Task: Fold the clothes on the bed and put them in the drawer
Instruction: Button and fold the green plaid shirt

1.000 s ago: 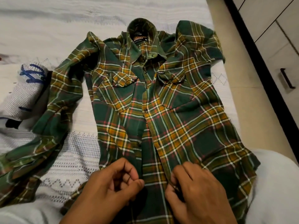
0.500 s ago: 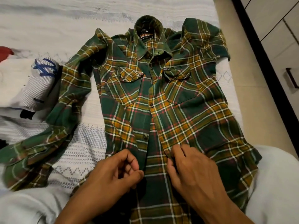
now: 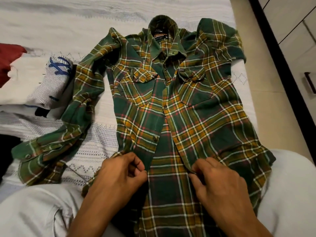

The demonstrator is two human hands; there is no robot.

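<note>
Pinching each front edge of the green plaid shirt, the person works low on the placket: the left hand has thumb and curled fingers closed on the button-side edge, and the right hand nips the buttonhole-side edge just across the gap. The shirt lies face up on the bed, collar away from the camera, its hem running down between the person's knees. My read is that this is the closing-up stage before any fold, so the thing to get right is alignment: draw the two edges together level so the plaid lines meet, seat the button fully, then smooth the panels flat so no crease gets folded in. The far sleeve at the person's right is bunched up near the shoulder and the other trails off crooked to the left; both want straightening next. Counting up: one plaid shirt, two chest pockets, two hands at work. To the left sits a pile of other clothes, at least a white striped piece with blue marks and something red behind, exact number unclear. One drawer handle shows on the cabinet at right, across the strip of floor.
</note>
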